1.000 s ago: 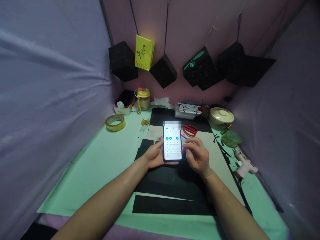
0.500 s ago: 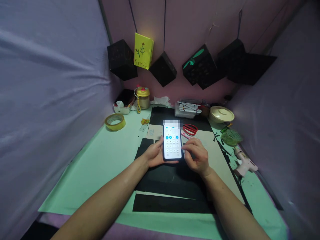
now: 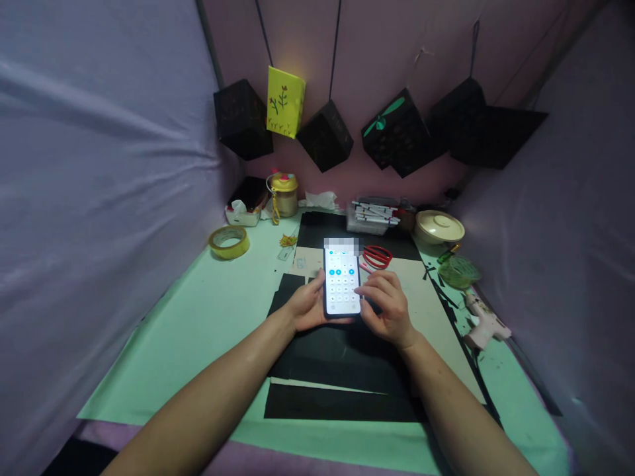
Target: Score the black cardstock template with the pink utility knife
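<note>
My left hand (image 3: 308,307) is wrapped round a smartphone (image 3: 342,283) and holds it up with the screen towards me. The lit screen shows rows of round keys, some of them blue; its top strip is blurred out. At the phone's right edge is my right hand (image 3: 387,305), with its fingers bent but apart and a fingertip over the lower right keys. Nothing is held in it. Beneath both hands lies black card (image 3: 342,354) on a pale board (image 3: 421,284). Red-handled scissors (image 3: 378,256) lie just beyond the phone.
A roll of yellow tape (image 3: 229,242) is on the left. Behind stand a yellow-lidded cup (image 3: 284,195), a box of markers (image 3: 374,215) and a lidded bowl (image 3: 439,227). A glue gun (image 3: 486,324) lies right. Black boxes (image 3: 326,137) and a yellow box (image 3: 286,102) hang above.
My right hand has shifted slightly left and its fingers have spread, with a fingertip now over the keys. The phone and my left hand stay nearly still. A hanging black box has swung slightly.
</note>
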Demonstrator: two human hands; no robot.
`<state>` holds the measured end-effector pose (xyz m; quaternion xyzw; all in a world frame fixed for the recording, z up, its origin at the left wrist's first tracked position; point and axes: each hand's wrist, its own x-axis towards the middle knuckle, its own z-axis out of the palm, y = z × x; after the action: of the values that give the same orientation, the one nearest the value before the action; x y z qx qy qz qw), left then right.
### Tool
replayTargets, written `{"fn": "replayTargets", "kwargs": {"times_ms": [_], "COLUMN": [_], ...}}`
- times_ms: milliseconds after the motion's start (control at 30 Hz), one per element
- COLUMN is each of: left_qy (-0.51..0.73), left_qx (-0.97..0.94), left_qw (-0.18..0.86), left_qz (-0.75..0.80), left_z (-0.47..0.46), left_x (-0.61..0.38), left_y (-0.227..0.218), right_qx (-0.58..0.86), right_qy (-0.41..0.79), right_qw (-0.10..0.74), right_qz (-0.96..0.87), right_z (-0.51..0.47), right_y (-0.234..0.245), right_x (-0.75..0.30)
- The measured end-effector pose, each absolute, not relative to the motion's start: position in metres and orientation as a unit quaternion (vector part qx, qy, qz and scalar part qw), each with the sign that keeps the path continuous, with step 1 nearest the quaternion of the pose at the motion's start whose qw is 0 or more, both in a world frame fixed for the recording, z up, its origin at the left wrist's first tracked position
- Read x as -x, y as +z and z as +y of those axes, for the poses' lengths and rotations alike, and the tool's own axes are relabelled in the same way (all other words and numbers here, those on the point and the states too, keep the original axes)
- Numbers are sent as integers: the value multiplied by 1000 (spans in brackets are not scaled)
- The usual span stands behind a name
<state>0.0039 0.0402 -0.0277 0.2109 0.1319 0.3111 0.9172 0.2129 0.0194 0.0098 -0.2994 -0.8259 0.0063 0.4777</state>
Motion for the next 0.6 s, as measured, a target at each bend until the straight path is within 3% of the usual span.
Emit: {"fn": "replayTargets", "kwargs": {"times_ms": [600], "left_qy": [320], "left_qx": [-209], "left_qw": [915], "left_qz": [128], "left_z": [39], "left_x": [-3], "left_y": [-27], "right_qx": [306], "right_qy": [-5], "right_qw": [479], "right_qz": [-823], "right_z": [20], "right_y": [7], "right_x": [-215]}}
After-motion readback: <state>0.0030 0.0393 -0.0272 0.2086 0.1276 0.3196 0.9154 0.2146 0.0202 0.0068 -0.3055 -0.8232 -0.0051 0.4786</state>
